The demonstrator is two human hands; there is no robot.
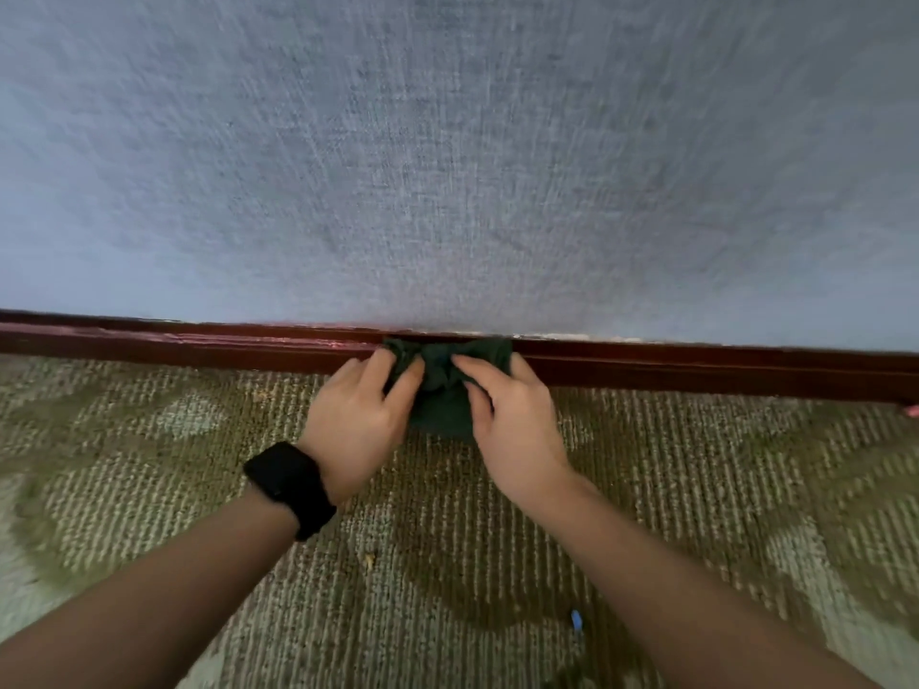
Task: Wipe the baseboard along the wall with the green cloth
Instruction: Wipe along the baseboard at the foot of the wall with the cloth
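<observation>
A dark red-brown baseboard (199, 348) runs across the view where the grey textured wall meets the carpet. A crumpled dark green cloth (440, 375) is bunched against the baseboard at the middle, its lower part hanging onto the carpet. My left hand (355, 415), with a black watch on the wrist, holds the cloth's left side, fingers curled into the fabric. My right hand (512, 415) holds the right side the same way, thumb and fingers pinching folds. Both hands hold the cloth against the board.
A patterned olive and beige carpet (149, 440) covers the floor below. A small blue scrap (576, 620) and a yellowish crumb (369, 559) lie on it between my forearms. A pink bit (912, 411) shows at the right edge by the baseboard.
</observation>
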